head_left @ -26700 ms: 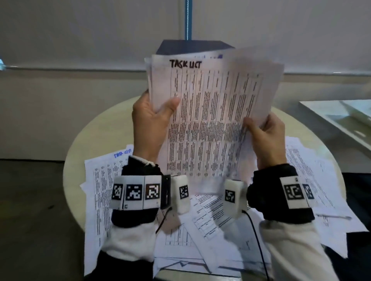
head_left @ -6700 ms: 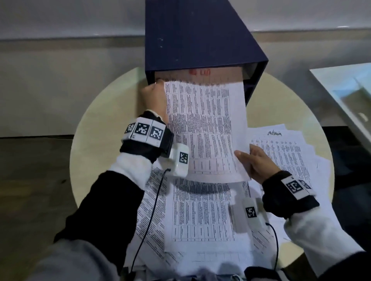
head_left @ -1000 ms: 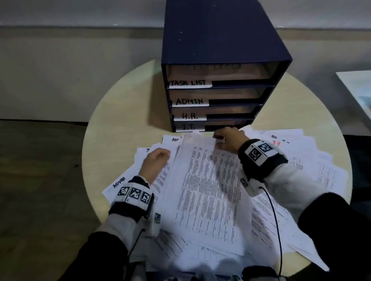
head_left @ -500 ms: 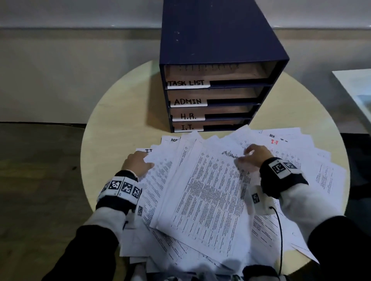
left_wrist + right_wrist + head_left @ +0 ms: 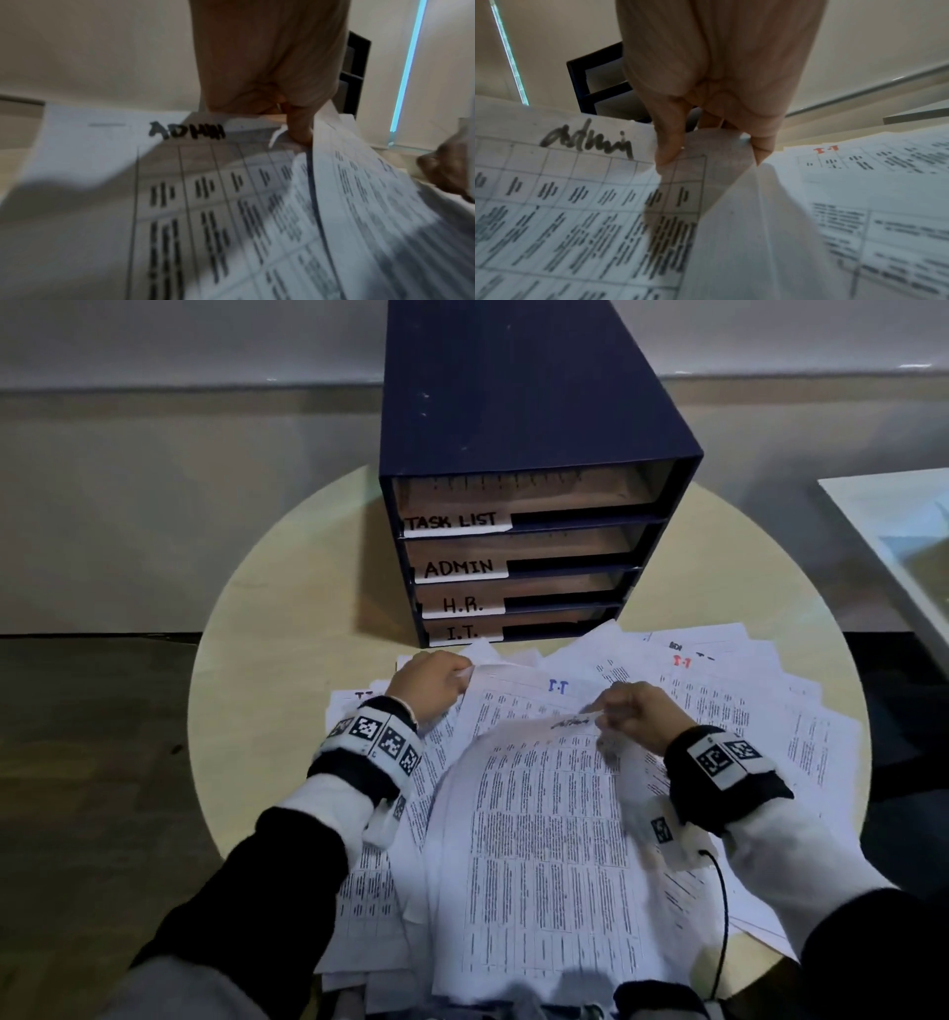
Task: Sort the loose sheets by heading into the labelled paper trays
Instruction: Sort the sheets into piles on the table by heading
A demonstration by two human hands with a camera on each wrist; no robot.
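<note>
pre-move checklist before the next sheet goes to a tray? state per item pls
1. Right hand grips the lifted sheet at its top edge: ok.
2. Heading on that sheet reads "admin" in the right wrist view: ok.
3. ADMIN tray, second from the top, label legible, opening unobstructed: ok.
4. Only one sheet in the right-hand pinch: cannot tell.
5. Left hand pinches the corner of another sheet; its heading: cannot tell.
6. Rest of the pile lying flat on the table: ok.
</note>
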